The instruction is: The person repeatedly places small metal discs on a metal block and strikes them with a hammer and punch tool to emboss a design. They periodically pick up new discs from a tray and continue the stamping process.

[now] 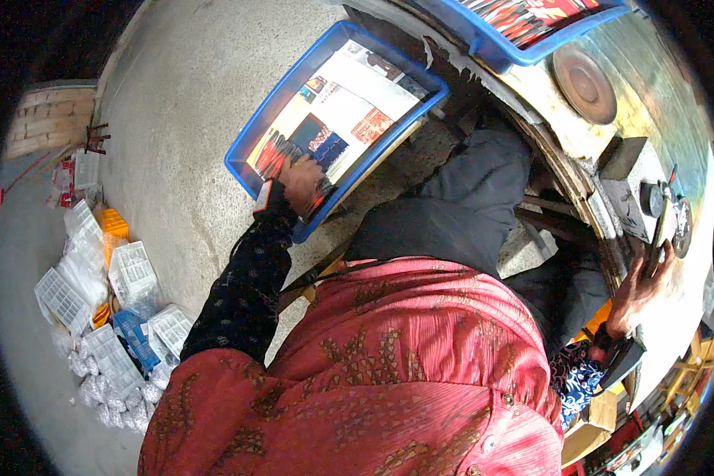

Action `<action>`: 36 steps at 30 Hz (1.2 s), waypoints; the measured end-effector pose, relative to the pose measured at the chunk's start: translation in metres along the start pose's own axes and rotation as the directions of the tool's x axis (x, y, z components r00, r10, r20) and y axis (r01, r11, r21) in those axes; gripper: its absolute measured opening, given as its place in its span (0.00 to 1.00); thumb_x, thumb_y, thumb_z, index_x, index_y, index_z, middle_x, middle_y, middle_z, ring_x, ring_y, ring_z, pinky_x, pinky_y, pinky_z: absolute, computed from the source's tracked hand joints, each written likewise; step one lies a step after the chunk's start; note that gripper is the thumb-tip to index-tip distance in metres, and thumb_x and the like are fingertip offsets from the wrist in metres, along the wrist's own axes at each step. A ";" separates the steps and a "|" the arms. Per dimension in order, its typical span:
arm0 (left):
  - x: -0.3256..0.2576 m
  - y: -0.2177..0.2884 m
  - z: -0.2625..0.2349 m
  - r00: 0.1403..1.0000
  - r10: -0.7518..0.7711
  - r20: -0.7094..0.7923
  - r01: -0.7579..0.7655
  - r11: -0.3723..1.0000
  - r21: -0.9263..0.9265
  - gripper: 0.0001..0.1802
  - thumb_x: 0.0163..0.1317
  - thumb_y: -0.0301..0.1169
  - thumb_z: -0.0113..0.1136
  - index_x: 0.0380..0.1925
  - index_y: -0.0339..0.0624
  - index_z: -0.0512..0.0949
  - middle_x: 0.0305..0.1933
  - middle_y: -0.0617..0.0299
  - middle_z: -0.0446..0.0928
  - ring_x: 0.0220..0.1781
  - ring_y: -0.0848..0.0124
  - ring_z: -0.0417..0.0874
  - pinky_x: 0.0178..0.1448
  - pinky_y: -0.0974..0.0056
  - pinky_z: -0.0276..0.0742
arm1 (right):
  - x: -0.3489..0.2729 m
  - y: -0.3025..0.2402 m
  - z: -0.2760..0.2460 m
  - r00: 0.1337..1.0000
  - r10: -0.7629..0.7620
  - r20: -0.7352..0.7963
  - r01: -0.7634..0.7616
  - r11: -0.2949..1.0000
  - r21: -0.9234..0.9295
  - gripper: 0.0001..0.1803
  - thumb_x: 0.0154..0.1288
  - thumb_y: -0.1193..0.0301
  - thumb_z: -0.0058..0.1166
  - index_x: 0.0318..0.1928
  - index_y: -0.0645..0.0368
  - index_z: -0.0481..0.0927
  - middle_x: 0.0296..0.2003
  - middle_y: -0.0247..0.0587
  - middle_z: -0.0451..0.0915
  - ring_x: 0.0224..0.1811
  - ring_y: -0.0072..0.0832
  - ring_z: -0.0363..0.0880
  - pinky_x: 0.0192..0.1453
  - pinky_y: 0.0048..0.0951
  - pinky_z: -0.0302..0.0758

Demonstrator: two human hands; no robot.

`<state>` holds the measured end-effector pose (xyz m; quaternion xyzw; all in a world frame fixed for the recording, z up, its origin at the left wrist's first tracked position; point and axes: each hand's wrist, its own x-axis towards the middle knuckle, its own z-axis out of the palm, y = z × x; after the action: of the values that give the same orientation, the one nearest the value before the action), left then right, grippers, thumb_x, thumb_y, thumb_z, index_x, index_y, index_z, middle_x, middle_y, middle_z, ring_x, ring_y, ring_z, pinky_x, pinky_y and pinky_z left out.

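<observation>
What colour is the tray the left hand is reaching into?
Blue: the tray under the left hand shows best in the head view.

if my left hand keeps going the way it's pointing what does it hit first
Your left hand already reaches into the blue tray, fingers pointing up toward its far end. Going straight on, it would probably slide over the printed sheets lying inside before meeting the far rim; depth is hard to judge.

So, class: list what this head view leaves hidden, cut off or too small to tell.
- Left hand fingertips: buried among the items in the blue tray; whether they grip anything is hidden.
- Right hand: its fingers lie on a dark part of the machine; grip unclear.
- Second tray: cut off by the top edge.
- Plastic packs on the floor: contents too small.
- Lap and legs: hidden by the red garment.
</observation>
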<state>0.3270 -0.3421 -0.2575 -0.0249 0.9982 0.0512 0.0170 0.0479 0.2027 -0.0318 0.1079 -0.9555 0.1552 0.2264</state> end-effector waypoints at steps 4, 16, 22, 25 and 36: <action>0.005 -0.001 -0.007 1.000 0.010 0.021 -0.009 0.999 -0.031 0.08 0.59 0.34 0.55 0.32 0.45 0.80 0.42 0.56 0.76 0.59 0.54 0.74 0.59 0.41 0.60 | 0.001 0.000 -0.001 0.999 -0.037 -0.004 0.036 0.997 -0.069 0.24 0.65 0.75 0.57 0.62 0.59 0.70 0.51 0.52 0.77 0.53 0.43 0.77 0.60 0.38 0.70; 0.162 0.067 -0.181 0.853 -0.100 -0.512 0.019 0.987 -0.162 0.11 0.59 0.22 0.59 0.41 0.38 0.82 0.44 0.53 0.82 0.48 0.56 0.81 0.55 0.57 0.74 | -0.006 -0.019 -0.002 0.983 0.172 0.068 -0.177 0.981 0.081 0.29 0.64 0.77 0.55 0.65 0.58 0.65 0.57 0.55 0.73 0.60 0.47 0.70 0.66 0.42 0.64; 0.225 0.116 -0.267 0.734 0.025 -0.678 -0.168 0.975 -0.146 0.09 0.59 0.24 0.59 0.39 0.43 0.83 0.38 0.58 0.82 0.41 0.60 0.81 0.51 0.59 0.70 | -0.001 -0.028 -0.015 0.978 0.170 0.123 -0.180 0.981 0.074 0.28 0.65 0.74 0.56 0.65 0.60 0.66 0.57 0.55 0.75 0.59 0.48 0.75 0.63 0.40 0.70; 0.256 0.130 -0.277 0.710 0.109 -0.696 -0.229 0.970 -0.081 0.05 0.58 0.26 0.61 0.35 0.44 0.83 0.34 0.60 0.81 0.38 0.61 0.81 0.47 0.58 0.70 | 0.001 -0.030 -0.021 0.946 0.260 0.192 -0.274 0.960 0.054 0.26 0.65 0.72 0.56 0.63 0.59 0.68 0.55 0.58 0.76 0.55 0.53 0.76 0.58 0.42 0.74; 0.333 0.139 -0.254 0.874 0.027 -0.485 -0.109 0.984 -0.142 0.06 0.49 0.31 0.65 0.27 0.44 0.83 0.27 0.50 0.81 0.32 0.51 0.83 0.37 0.50 0.75 | 0.003 -0.030 -0.033 0.975 0.195 0.105 -0.199 0.979 0.033 0.22 0.66 0.66 0.57 0.58 0.58 0.73 0.40 0.53 0.75 0.40 0.50 0.78 0.43 0.44 0.74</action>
<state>-0.0209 -0.2462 -0.0033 -0.0029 0.9636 0.1265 -0.2356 0.0669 0.1859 0.0054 0.0253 -0.9682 0.1917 0.1587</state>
